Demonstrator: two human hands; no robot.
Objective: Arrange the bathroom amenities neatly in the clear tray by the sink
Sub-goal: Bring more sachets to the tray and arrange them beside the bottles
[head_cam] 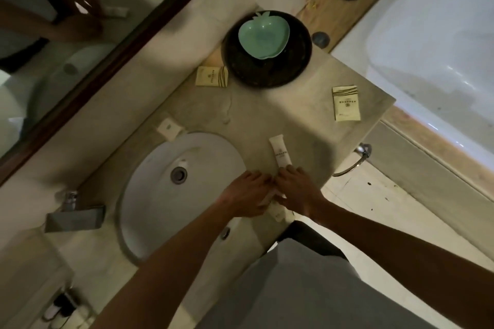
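Observation:
A white tube (280, 153) lies on the stone counter right of the sink. My right hand (298, 189) pinches its near end with the fingertips. A second white tube (276, 211) pokes out below and between both hands at the counter's front edge, and my left hand (248, 195) closes over its upper part. A pale green apple-shaped dish (263, 35) sits on a dark round tray (267, 72) at the back. A cream box (212, 76) lies left of that tray. A cream packet (346, 103) lies near the counter's right edge. A small white soap (169, 129) rests behind the sink.
The white sink bowl (160, 173) takes up the counter's left, with a metal tap (74, 214) beside it. A mirror (53, 35) runs along the back. A towel ring (352, 163) hangs off the counter's right side, and a bathtub (433, 48) lies beyond it.

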